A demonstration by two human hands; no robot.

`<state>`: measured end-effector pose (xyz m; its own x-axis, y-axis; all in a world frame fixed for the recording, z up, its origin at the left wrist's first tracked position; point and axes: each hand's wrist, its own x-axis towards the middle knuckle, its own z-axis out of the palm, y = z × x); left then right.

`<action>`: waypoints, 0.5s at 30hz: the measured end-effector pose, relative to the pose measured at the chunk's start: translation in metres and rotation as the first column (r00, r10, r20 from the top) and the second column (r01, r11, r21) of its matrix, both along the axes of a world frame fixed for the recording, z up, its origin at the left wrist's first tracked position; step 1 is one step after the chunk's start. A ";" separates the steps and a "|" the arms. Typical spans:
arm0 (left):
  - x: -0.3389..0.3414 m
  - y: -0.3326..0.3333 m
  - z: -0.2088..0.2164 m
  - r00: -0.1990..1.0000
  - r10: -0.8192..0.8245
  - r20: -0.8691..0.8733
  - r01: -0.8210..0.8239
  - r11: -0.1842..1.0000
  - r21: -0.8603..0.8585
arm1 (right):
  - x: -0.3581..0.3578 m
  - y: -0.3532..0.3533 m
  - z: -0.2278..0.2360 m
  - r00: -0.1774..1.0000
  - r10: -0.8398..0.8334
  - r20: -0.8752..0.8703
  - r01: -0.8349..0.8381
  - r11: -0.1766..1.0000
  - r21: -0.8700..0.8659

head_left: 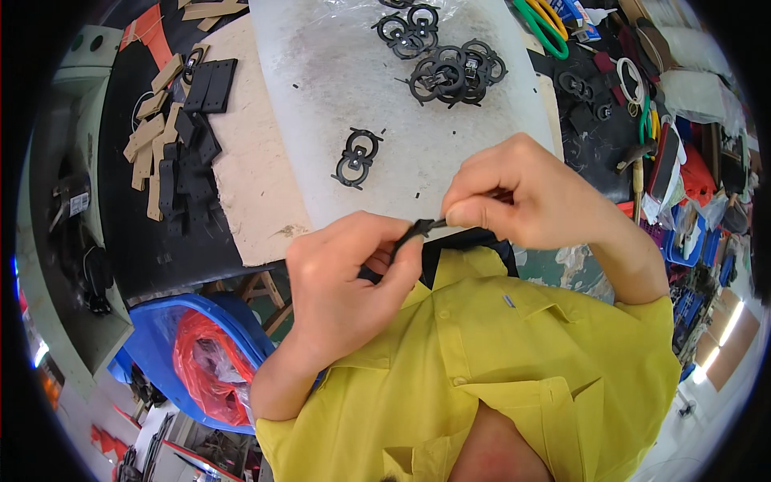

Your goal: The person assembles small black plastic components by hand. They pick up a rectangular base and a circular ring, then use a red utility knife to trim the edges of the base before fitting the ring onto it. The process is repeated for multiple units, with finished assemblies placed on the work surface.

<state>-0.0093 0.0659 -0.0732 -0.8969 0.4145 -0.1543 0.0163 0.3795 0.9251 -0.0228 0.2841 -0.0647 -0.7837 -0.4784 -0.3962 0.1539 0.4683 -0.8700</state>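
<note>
My left hand (341,277) is closed in a pinch around a small black curved piece (419,229), held in front of my chest at the board's near edge. The thumb and fingers of my right hand (526,193) pinch the thin right end of that piece. Something dark also shows under my right hand's curled fingers; its kind is hidden. Beyond my hands, a black double-ring piece (357,159) with a metal middle lies on the whitish board (321,80). A pile of similar black ring pieces (450,74) sits farther back.
Black flat strips (210,85) and tan strips (146,136) lie in heaps at the left. A blue bin (257,321) with a red plastic bag (205,361) stands below the table. At the right are a hammer (637,157) and green tubing (546,32). Tiny black scraps dot the board.
</note>
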 end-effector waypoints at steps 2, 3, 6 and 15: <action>-0.002 0.000 -0.003 0.991 0.125 0.042 -0.129 0.988 0.086 | -0.001 -0.003 0.005 0.993 -0.120 0.004 0.120 0.992 -0.029; -0.006 -0.001 -0.003 0.963 0.190 0.194 -0.219 0.965 0.144 | 0.004 -0.007 0.003 0.961 -0.182 -0.209 0.174 0.983 -0.057; -0.018 -0.010 -0.013 0.883 0.171 0.436 -0.338 0.878 0.339 | 0.018 -0.020 0.000 0.753 -0.143 -0.643 0.150 0.988 -0.044; -0.011 0.002 -0.004 0.925 0.188 0.330 -0.274 0.931 0.239 | 0.027 -0.024 -0.008 0.695 0.092 -0.713 -0.054 0.996 0.075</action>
